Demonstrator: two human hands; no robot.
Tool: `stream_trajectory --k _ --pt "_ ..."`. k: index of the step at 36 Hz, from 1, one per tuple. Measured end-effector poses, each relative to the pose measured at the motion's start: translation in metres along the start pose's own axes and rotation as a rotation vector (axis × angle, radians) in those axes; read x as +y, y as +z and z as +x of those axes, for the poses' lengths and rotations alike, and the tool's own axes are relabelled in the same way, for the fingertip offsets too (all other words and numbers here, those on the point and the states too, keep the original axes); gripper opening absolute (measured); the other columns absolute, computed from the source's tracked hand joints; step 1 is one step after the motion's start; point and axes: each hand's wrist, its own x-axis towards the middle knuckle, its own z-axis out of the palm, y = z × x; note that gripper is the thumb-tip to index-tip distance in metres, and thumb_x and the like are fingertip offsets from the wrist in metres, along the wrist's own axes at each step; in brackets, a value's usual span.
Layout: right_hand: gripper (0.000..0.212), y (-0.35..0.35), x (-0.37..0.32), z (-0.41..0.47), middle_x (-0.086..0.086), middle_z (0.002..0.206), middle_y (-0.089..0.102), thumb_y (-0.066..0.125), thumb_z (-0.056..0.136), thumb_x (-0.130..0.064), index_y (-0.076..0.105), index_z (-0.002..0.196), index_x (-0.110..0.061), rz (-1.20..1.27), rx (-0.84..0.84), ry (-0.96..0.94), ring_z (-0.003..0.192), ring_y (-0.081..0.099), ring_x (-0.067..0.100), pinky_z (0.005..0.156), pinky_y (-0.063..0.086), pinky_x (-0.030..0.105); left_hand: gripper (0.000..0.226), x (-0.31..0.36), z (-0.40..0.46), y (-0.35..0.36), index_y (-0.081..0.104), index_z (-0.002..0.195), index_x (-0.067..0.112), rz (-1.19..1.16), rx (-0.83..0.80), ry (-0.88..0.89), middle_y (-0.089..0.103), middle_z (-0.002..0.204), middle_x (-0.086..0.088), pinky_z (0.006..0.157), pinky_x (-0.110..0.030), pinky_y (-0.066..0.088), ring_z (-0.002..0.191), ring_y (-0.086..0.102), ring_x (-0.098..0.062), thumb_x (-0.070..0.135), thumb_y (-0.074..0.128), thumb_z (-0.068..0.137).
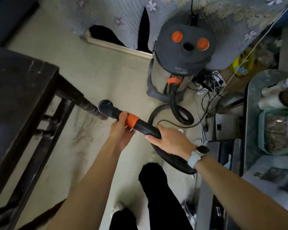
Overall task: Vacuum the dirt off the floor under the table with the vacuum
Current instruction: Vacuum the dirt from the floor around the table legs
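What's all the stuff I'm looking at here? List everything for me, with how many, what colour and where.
vacuum canister: one, dark grey with two orange knobs, top centre on the floor
hose: one, black, looping from the canister to the hands
nozzle: one, black brush head with an orange collar, centre, beside the table leg
table: one, dark wood, left
floor: pale, with dark streaks near the table leg
patterned cloth: one, grey-blue floral, top
tangled cables: several, black and white, right of the canister
grey tub: one, holding white containers, right
left hand: grips the orange collar
right hand: grips the hose, white watch on the wrist
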Motion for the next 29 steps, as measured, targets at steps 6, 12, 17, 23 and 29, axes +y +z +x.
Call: stream_trajectory --k 6,12,17,23,29 --pt "0.051 0.090 -0.040 -0.062 0.002 0.085 0.062 0.040 0.088 -0.066 0.051 0.100 -0.017 -0.050 -0.206 0.079 0.080 0.061 0.025 0.074 0.051 0.039 0.038 -0.058 -0.034 -0.119 0.044 0.126 0.000 -0.102 0.068 -0.227 0.060 0.112 -0.017 0.066 -0.039 0.052 0.095 0.062 -0.026 0.018 0.057 0.094" --pt "0.048 0.197 -0.079 -0.132 0.000 0.084 0.061 0.040 0.088 -0.065 0.052 0.097 -0.019 -0.052 -0.395 0.078 0.076 0.058 0.022 0.065 0.044 0.033 0.021 -0.119 -0.084 -0.255 0.050 0.110 0.003 -0.148 0.135 -0.376 0.061 0.092 -0.013 0.059 -0.034 0.057 0.083 0.062 -0.022 0.018 0.054 0.096" --pt "0.049 0.276 -0.092 -0.178 0.003 0.088 0.063 0.041 0.089 -0.064 0.049 0.101 -0.016 -0.239 -0.310 -0.037 0.080 0.064 0.027 0.059 0.041 0.032 0.029 -0.156 -0.106 -0.331 0.050 0.116 0.005 -0.107 0.230 -0.393 0.063 0.094 -0.013 0.061 -0.037 0.055 0.084 0.062 -0.023 0.018 0.061 0.091" --pt "0.042 0.323 -0.089 -0.168 -0.008 0.063 0.042 0.041 0.092 -0.060 0.038 0.095 -0.019 -0.287 -0.293 -0.089 0.051 0.041 0.014 0.046 0.028 0.028 0.018 -0.178 -0.092 -0.359 0.050 0.096 0.002 -0.025 0.247 -0.295 0.058 0.091 -0.013 0.078 -0.036 0.051 0.081 0.058 -0.022 0.016 0.061 0.092" --pt "0.043 0.389 -0.052 -0.121 -0.008 0.063 0.040 0.039 0.092 -0.061 0.038 0.094 -0.018 -0.314 -0.327 -0.125 0.060 0.048 0.021 0.058 0.036 0.030 0.016 -0.214 -0.030 -0.391 0.051 0.095 0.001 -0.068 0.299 -0.242 0.055 0.089 -0.011 0.073 -0.033 0.050 0.078 0.057 -0.020 0.013 0.060 0.092"
